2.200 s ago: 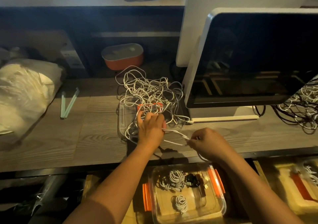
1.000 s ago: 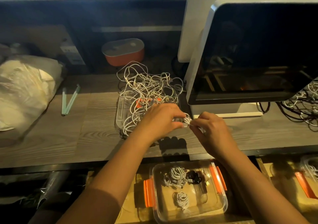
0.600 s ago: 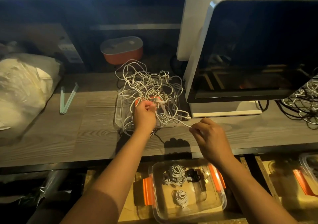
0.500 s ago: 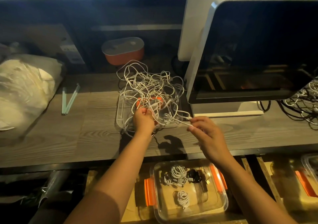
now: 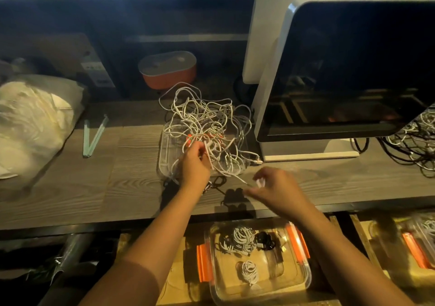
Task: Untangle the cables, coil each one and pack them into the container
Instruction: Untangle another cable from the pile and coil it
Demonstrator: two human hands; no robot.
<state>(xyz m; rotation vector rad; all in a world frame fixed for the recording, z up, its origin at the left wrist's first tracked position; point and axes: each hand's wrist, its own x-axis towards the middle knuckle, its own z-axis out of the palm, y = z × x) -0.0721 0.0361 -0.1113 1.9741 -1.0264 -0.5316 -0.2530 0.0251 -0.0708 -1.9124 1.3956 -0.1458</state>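
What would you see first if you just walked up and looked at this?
The big messy tangle of white cables in the middle of the wooden desk, with the left hand gripping its strands and the blurred right hand beside it. Then the large dark computer screen on the right, and the clear container with orange clips below the desk, holding coiled white cables.

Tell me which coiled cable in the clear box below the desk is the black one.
The small black coil at the far side of the box, just right of the larger white coil; the nearer coil is white too.
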